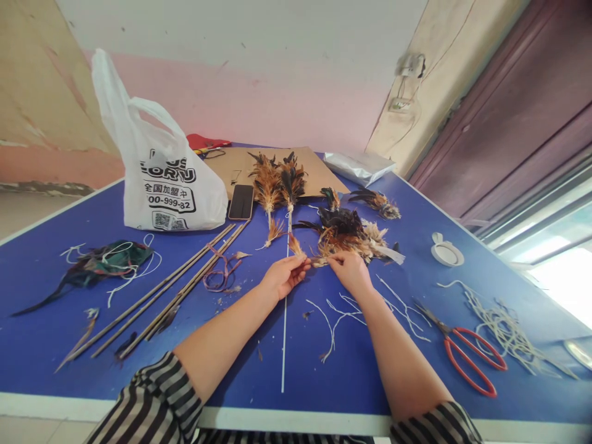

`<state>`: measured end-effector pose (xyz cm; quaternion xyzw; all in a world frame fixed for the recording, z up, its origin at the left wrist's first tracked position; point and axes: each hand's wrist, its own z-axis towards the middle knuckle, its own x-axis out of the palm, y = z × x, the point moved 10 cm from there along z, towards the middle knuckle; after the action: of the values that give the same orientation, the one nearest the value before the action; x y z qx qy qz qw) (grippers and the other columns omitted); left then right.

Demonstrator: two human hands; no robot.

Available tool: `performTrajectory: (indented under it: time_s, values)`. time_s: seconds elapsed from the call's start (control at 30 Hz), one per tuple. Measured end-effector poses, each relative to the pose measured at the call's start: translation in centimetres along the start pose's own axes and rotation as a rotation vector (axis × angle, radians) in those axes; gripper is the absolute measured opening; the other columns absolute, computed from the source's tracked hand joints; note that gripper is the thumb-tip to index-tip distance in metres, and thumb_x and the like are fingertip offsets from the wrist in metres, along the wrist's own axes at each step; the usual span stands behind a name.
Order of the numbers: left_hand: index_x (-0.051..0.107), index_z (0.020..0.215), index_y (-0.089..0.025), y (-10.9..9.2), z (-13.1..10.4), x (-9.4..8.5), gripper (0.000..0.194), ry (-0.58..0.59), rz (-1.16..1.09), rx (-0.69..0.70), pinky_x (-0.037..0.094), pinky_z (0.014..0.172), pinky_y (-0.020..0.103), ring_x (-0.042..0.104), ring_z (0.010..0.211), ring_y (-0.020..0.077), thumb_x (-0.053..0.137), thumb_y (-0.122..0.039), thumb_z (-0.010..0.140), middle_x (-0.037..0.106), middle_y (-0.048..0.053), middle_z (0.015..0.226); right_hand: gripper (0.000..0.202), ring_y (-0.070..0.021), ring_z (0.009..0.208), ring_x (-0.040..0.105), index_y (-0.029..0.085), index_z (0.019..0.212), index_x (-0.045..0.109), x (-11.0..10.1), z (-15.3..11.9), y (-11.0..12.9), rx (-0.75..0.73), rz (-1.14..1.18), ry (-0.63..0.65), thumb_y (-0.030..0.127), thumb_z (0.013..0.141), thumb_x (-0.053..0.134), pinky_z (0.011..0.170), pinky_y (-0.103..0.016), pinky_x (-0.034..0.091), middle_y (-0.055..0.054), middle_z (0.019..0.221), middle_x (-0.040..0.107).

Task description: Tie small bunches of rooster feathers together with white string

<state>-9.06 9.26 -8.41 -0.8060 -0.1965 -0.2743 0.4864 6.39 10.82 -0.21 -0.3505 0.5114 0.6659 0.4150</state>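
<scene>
My left hand is closed in a pinch on a small bunch of orange-brown feathers, whose tips point up and away from me. Close by on its right, my right hand pinches at the near edge of a feather pile of black, brown and cream feathers. What lies between those fingertips is too small to make out. Beyond my hands two bound feather bundles lie side by side, pale string at their lower ends. A small loose feather tuft rests just below them.
Red-handled scissors and tangled white string lie at right, with a tape roll behind. Thin sticks lie at left, near a white plastic bag and a phone. Cut string pieces lie before my right hand.
</scene>
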Motion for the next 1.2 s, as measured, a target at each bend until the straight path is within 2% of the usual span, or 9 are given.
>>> performTrajectory:
  time_s: [0.1, 0.2, 0.5, 0.6, 0.8, 0.9, 1.0, 1.1, 1.2]
  values:
    - [0.065, 0.079, -0.010, 0.0, 0.0, 0.0, 0.014, -0.001, -0.003, -0.004, 0.048, 0.052, 0.016, 0.062, 0.066, 0.0102, 0.067, -0.017, 0.067, 0.065, 0.007, 0.080, 0.024, -0.0188, 0.073, 0.060, 0.025, 0.083, 0.069, -1.2, 0.2, -1.8, 0.071, 0.010, -0.051, 0.036, 0.076, 0.048, 0.063, -0.027, 0.041, -0.003, 0.081, 0.068]
    - [0.064, 0.078, -0.010, 0.0, 0.0, 0.1, 0.013, -0.002, -0.011, -0.003, 0.049, 0.053, 0.016, 0.062, 0.066, 0.0100, 0.067, -0.016, 0.067, 0.065, 0.007, 0.080, 0.024, -0.0200, 0.072, 0.060, 0.027, 0.086, 0.068, -1.4, 0.0, -2.7, 0.122, -0.064, -0.054, 0.037, 0.074, 0.051, 0.061, -0.028, 0.041, -0.004, 0.081, 0.068]
    - [0.064, 0.078, -0.010, 0.0, 0.0, -0.2, 0.013, -0.019, -0.025, -0.002, 0.049, 0.052, 0.017, 0.062, 0.065, 0.0103, 0.067, -0.016, 0.067, 0.066, 0.007, 0.079, 0.028, -0.0211, 0.080, 0.059, 0.031, 0.098, 0.064, 1.5, -0.4, 1.3, -0.049, -0.284, 0.101, 0.042, 0.078, 0.047, 0.065, -0.029, 0.041, -0.004, 0.088, 0.067]
    - [0.064, 0.079, -0.010, 0.0, 0.1, -0.2, 0.014, -0.023, -0.031, 0.000, 0.049, 0.052, 0.017, 0.062, 0.065, 0.0104, 0.067, -0.015, 0.067, 0.066, 0.007, 0.079, 0.027, -0.0214, 0.084, 0.058, 0.026, 0.092, 0.066, 2.1, -0.5, 2.4, -0.120, -0.327, 0.139, 0.039, 0.080, 0.045, 0.069, -0.030, 0.040, -0.006, 0.091, 0.065]
    - [0.064, 0.079, -0.009, -0.2, -0.1, -0.2, 0.013, -0.028, -0.027, 0.008, 0.049, 0.052, 0.016, 0.062, 0.065, 0.0105, 0.067, -0.015, 0.067, 0.066, 0.007, 0.079, 0.023, -0.0209, 0.079, 0.058, 0.017, 0.077, 0.066, 2.1, -0.4, 2.7, -0.098, -0.314, 0.126, 0.026, 0.078, 0.045, 0.066, -0.029, 0.038, -0.010, 0.085, 0.064]
    - [0.064, 0.078, -0.009, -0.2, -0.1, -0.2, 0.013, -0.031, -0.028, 0.007, 0.049, 0.051, 0.016, 0.062, 0.064, 0.0102, 0.067, -0.015, 0.067, 0.066, 0.007, 0.079, 0.020, -0.0180, 0.071, 0.057, 0.017, 0.072, 0.067, 1.8, -0.2, 1.8, -0.051, -0.114, 0.097, 0.026, 0.074, 0.049, 0.062, -0.026, 0.037, -0.006, 0.076, 0.065]
    - [0.063, 0.079, -0.009, -0.1, -0.2, -0.1, 0.013, -0.032, -0.019, 0.001, 0.049, 0.052, 0.017, 0.063, 0.064, 0.0108, 0.066, -0.015, 0.068, 0.066, 0.008, 0.079, 0.018, -0.0118, 0.054, 0.051, 0.016, 0.068, 0.066, 1.9, 0.1, 0.0, 0.079, 0.314, 0.101, 0.030, 0.068, 0.055, 0.052, -0.023, 0.035, -0.001, 0.058, 0.059]
    - [0.063, 0.079, -0.008, 0.2, -0.2, 0.3, 0.012, 0.000, -0.002, -0.022, 0.051, 0.055, 0.018, 0.064, 0.067, 0.0123, 0.065, -0.013, 0.069, 0.066, 0.009, 0.079, 0.021, -0.0055, 0.036, 0.032, 0.015, 0.067, 0.061, 3.1, 0.0, -1.6, 0.269, 0.814, 0.174, 0.036, 0.065, 0.060, 0.038, -0.020, 0.024, 0.006, 0.039, 0.041]
    - [0.063, 0.082, -0.007, 0.9, -0.3, 0.7, 0.013, 0.034, 0.012, -0.068, 0.052, 0.057, 0.019, 0.064, 0.069, 0.0141, 0.064, -0.012, 0.069, 0.066, 0.010, 0.081, 0.023, -0.0023, 0.033, 0.017, 0.016, 0.063, 0.052, 4.4, -0.5, -1.0, 0.368, 1.205, 0.302, 0.034, 0.061, 0.066, 0.034, -0.017, 0.012, 0.012, 0.037, 0.025]
